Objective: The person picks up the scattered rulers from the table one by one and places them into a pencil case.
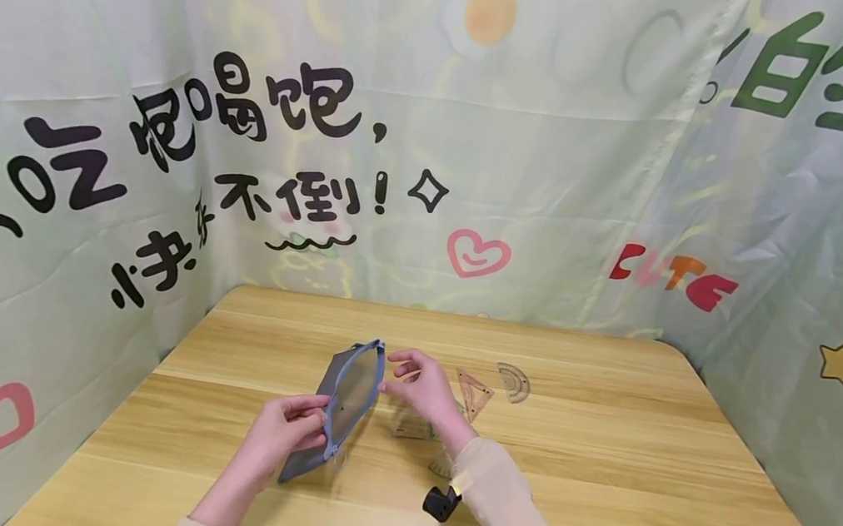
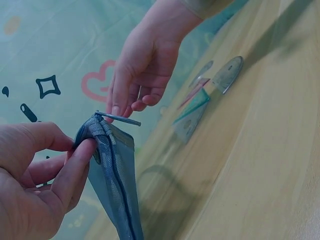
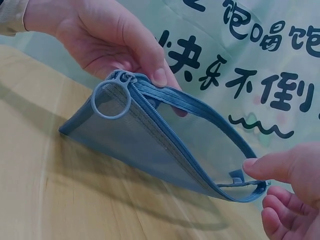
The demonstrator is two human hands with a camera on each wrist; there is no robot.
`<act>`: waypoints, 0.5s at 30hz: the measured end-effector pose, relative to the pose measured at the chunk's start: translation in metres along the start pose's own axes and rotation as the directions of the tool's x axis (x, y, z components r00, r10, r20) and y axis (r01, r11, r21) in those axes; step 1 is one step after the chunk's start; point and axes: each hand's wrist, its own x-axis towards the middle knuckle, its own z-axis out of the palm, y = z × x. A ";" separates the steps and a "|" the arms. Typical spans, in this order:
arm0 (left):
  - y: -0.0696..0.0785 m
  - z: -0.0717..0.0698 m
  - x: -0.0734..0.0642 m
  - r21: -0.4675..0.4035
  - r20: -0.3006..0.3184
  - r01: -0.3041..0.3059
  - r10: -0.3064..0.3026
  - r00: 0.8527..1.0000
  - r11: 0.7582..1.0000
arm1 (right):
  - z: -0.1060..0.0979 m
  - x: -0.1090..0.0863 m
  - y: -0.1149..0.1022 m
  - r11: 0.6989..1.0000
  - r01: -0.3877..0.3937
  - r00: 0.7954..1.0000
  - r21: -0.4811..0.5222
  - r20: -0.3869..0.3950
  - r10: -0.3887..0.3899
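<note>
My right forearm hides part of the clear rulers [image 1: 473, 394] on the table [image 1: 598, 479]. My left hand [image 1: 284, 433] pinches the zipper end of the blue mesh pouch [image 1: 344, 402], held above the table; my right hand [image 1: 418, 386] touches its far end, fingers loosely curled.

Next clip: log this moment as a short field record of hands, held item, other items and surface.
Left hand: left hand pinches the zipper-pull end of the pouch
Right hand: right hand has its fingertips at the pouch's far end; firm grip cannot be told
Held item: blue mesh zipper pouch, raised at a tilt above the table, ring pull at the left hand's end
Other items: triangle ruler and protractor lying flat beyond the right hand
Surface: wooden table
Backdrop: printed green cloth
</note>
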 end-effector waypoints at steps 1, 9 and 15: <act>0.000 0.000 0.000 0.000 -0.001 0.003 -0.003 1.000 1.000 | 0.000 0.000 0.000 1.000 -0.001 1.000 0.004 -0.001 0.001; 0.001 0.000 0.001 -0.002 0.000 0.004 -0.004 1.000 1.000 | -0.005 0.003 0.003 1.000 0.014 1.000 0.008 -0.025 -0.014; 0.001 0.000 0.002 -0.001 0.001 0.011 -0.011 1.000 1.000 | -0.011 0.004 0.003 1.000 0.004 0.999 0.009 -0.042 -0.004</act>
